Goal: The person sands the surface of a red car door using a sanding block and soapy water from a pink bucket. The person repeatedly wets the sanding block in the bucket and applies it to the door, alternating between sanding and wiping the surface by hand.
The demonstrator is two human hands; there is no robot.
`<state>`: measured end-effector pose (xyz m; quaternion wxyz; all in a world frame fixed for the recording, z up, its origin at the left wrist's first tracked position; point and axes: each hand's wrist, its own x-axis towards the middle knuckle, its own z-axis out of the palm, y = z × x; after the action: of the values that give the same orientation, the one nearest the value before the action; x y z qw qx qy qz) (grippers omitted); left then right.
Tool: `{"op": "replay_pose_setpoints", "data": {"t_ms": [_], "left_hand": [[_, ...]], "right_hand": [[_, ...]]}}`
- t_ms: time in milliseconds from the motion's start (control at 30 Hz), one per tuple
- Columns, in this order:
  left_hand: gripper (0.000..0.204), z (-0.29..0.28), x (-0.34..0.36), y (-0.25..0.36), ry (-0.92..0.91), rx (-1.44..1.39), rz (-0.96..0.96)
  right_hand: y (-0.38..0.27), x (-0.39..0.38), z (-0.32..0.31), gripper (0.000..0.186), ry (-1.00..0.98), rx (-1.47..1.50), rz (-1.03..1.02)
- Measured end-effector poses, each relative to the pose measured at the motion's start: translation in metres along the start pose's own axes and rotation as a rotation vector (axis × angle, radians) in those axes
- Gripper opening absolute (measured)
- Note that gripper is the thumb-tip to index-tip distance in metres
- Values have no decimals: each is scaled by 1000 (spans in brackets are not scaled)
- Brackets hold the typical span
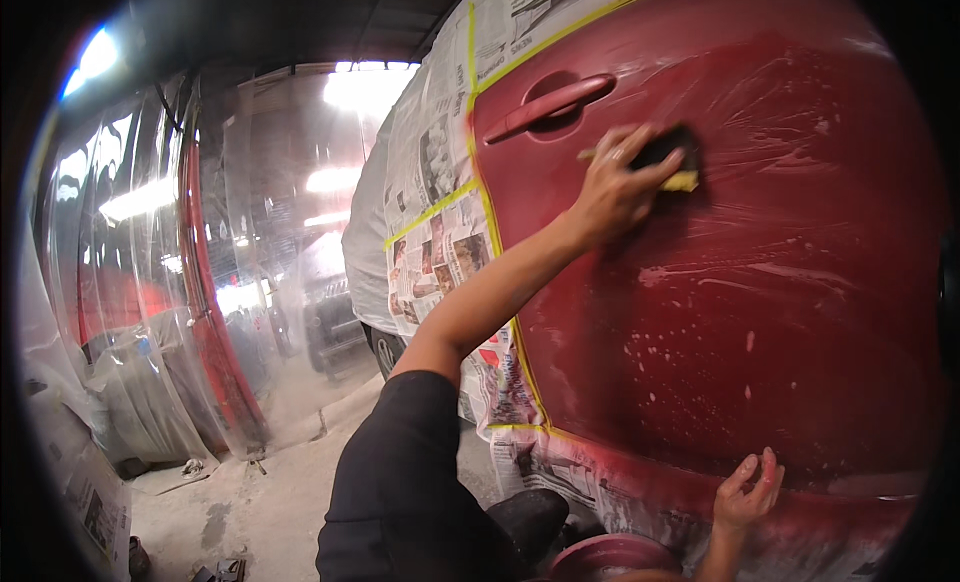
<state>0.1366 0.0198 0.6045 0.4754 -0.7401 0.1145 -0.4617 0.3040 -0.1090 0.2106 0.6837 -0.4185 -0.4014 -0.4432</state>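
Observation:
My left hand (618,182) is closed around a dark sanding block (668,154) with a yellow lower edge, slightly smeared by motion. The block lies against the red car door (600,312), to the right of and below the door handle (550,109). Wet streaks, drops and pale residue cover the panel to the block's right and below. My right hand (748,494) is low at the door's bottom edge, its fingers apart and loosely bent, holding nothing. Whether it touches the panel I cannot tell.
Newspaper masking (430,152) edged with yellow tape borders the door. A reddish bucket (615,557) stands below, left of my right hand. Clear plastic curtains (270,182) hang at the left, with a red post (210,322) among them. The concrete floor (270,512) is dusty.

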Motion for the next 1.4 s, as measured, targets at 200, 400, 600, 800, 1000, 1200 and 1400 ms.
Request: {"op": "replay_pose_setpoints", "data": {"t_ms": [200, 400, 600, 800, 1000, 1200, 1400], "left_hand": [[43, 56, 114, 28, 182, 31, 48], [52, 16, 20, 37, 16, -79, -13], [50, 45, 75, 43, 55, -68, -12], [49, 43, 82, 59, 24, -90, -1], [55, 22, 20, 43, 10, -67, -47], [53, 47, 129, 24, 91, 10, 55], [51, 12, -10, 28, 25, -40, -149]], "right_hand": [[-7, -8, 2, 21, -18, 22, 115], [-9, 12, 0, 25, 1, 68, 98], [-4, 7, -1, 26, 56, 32, 94], [-6, 13, -13, 22, 44, 40, 136], [-7, 13, -24, 12, -38, 46, 152], [-41, 41, -5, 13, 52, 127, 56], [-20, 31, -17, 14, 60, 64, 4]]}}
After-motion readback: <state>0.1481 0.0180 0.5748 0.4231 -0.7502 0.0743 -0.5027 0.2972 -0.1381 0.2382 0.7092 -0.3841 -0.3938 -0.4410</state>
